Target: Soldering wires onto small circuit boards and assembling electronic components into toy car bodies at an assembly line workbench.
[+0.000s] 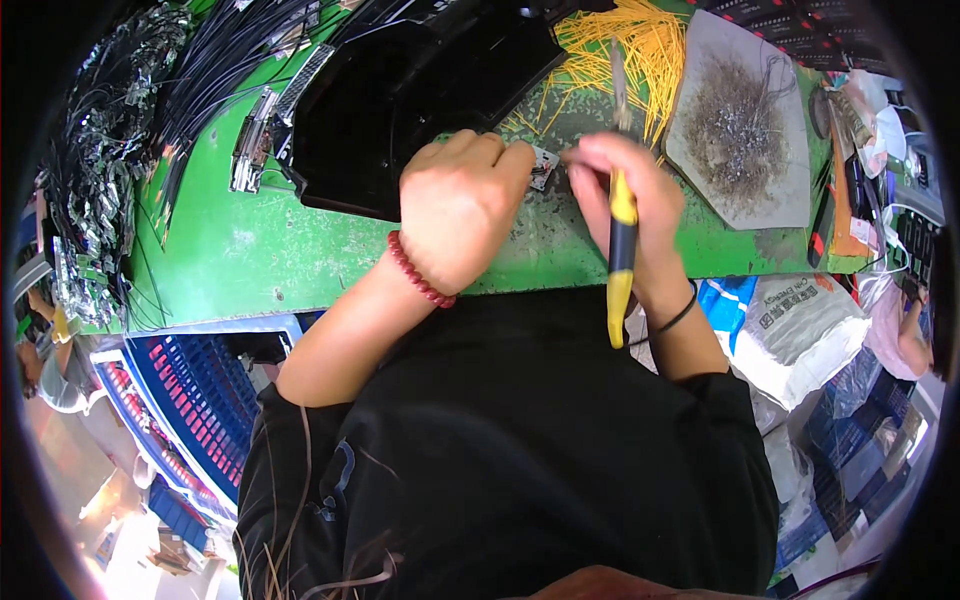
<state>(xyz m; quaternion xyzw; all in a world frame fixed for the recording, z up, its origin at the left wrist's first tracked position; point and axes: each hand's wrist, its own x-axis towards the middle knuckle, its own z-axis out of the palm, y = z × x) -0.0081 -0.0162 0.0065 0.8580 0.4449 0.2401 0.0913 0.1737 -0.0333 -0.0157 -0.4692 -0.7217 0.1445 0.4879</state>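
Observation:
My left hand, a red bead bracelet at its wrist, is closed with its back toward me. At its fingertips is a small silvery part with a whitish face, just above the green bench. My right hand is closed around a soldering iron with a yellow and black handle. The iron's metal barrel points away from me. Right fingertips, blurred, come close to the small part; whether they pinch anything else I cannot tell. A large glossy black housing lies behind and left of my left hand.
Yellow wires are heaped at the back. A grey slab with dark metallic debris lies right of them. Bundled black cables and shiny metal pieces fill the left. Below the bench are a blue crate and a white sack.

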